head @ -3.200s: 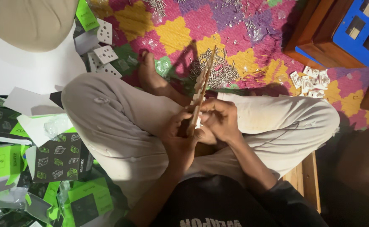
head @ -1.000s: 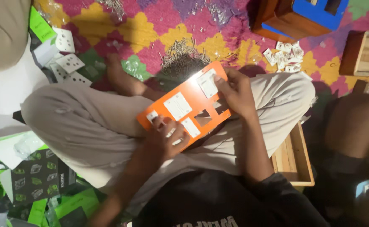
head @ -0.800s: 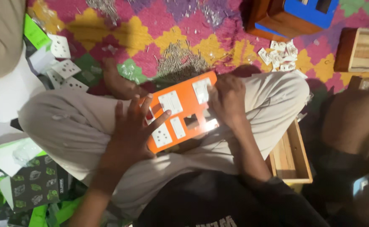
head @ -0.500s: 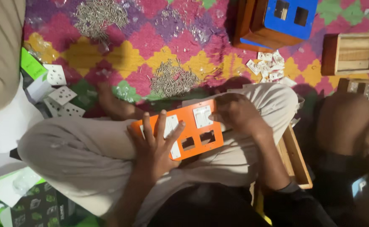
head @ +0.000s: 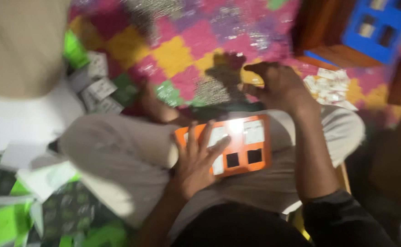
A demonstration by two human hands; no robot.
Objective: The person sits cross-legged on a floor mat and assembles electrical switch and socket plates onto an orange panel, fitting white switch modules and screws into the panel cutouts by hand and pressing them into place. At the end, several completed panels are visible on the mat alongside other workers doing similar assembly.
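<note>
An orange rectangular panel [head: 250, 158] with white inserts and two dark square holes lies flat on my lap. My left hand [head: 198, 164] rests on its left half with the fingers spread, pressing it against my leg. My right hand [head: 278, 84] is off the panel and reaches forward over the colourful mat, fingers curled together above a heap of small shiny metal pieces [head: 214, 89]. The picture is blurred, so I cannot make out whether those fingers hold anything.
A pile of small white parts [head: 330, 87] lies right of my right hand. Behind it stands a wooden box with a blue panel [head: 378, 25]. White parts [head: 97, 89], green and black cartons [head: 8, 215] and a beige cushion [head: 22, 41] fill the left.
The panel, held up on edge earlier, now lies flat on my lap. My right hand has let go of its right side and moved forward over the mat. My left hand stays on it.
</note>
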